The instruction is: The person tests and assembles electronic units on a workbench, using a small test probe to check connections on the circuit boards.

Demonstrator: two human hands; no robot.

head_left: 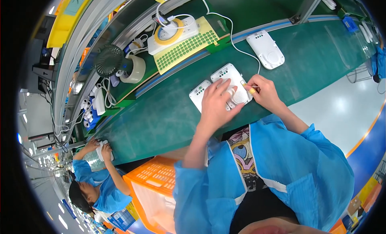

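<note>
A white rounded device point(224, 72) with a round speaker-like grille lies on the green work surface. Close against its left side is a second white device point(197, 96), partly covered by my hand. My left hand point(216, 103) reaches over both, its fingers and thumb braced on the first device. At that device's right edge, my right hand point(263, 91) pinches the end of a white cable point(232, 31); small yellow patches show at the fingertips. The plug itself is hidden by the fingers.
Another white device point(265, 50) lies farther right. Behind are a power strip point(173, 35) feeding the cable, a yellow sheet with green dots point(187, 47) and a small fan point(120, 65). An orange crate point(150, 175) stands at lower left, near a co-worker point(100, 183) handling something white.
</note>
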